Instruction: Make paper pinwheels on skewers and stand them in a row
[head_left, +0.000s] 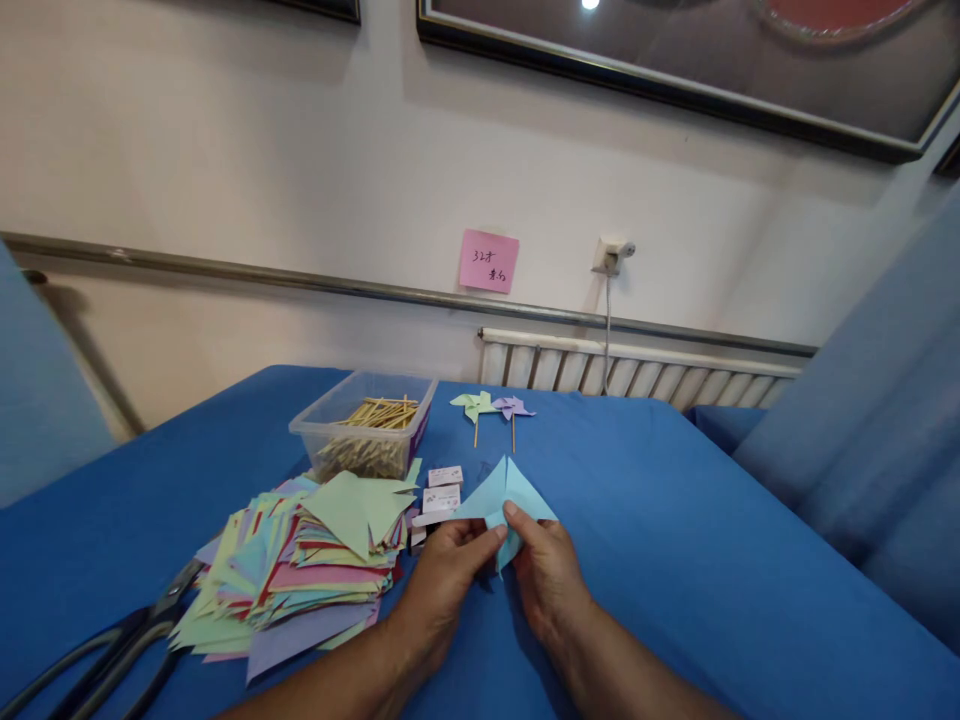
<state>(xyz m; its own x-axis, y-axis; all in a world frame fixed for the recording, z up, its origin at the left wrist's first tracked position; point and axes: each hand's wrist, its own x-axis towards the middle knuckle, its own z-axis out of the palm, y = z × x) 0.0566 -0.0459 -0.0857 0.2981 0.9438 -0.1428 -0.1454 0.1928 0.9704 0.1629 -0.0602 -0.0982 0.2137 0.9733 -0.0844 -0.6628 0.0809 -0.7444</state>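
light blue paper (pixel 507 488), folded to a point, is clamped between your two hands just above the blue tablecloth (pixel 675 520), near the middle of the table and close to you. your left hand (pixel 442 570) has thumb and fingertips closed on its lower left edge. your right hand (pixel 547 575) pinches the lower middle in the same way, thumb on top. the two thumbs nearly meet, and the paper's peak points away from you. just left of the paper lie a few small white boxes (pixel 442 495), right by its left corner. further left spreads a loose stack of coloured paper squares (pixel 300 580), with a folded green sheet (pixel 356 505) lying on top. dark-handled scissors (pixel 120 645) rest at the stack's near left side, their tip against the pile. behind the stack stands a clear plastic tub (pixel 319 420) holding wooden sticks (pixel 379 412). to the tub's right, well beyond your hands, a green pinwheel (pixel 472 404) and a purple pinwheel (pixel 514 408) lie side by side on the cloth. on the wall behind hangs a pink sticky note (pixel 489 261), above a white radiator (pixel 637 370).
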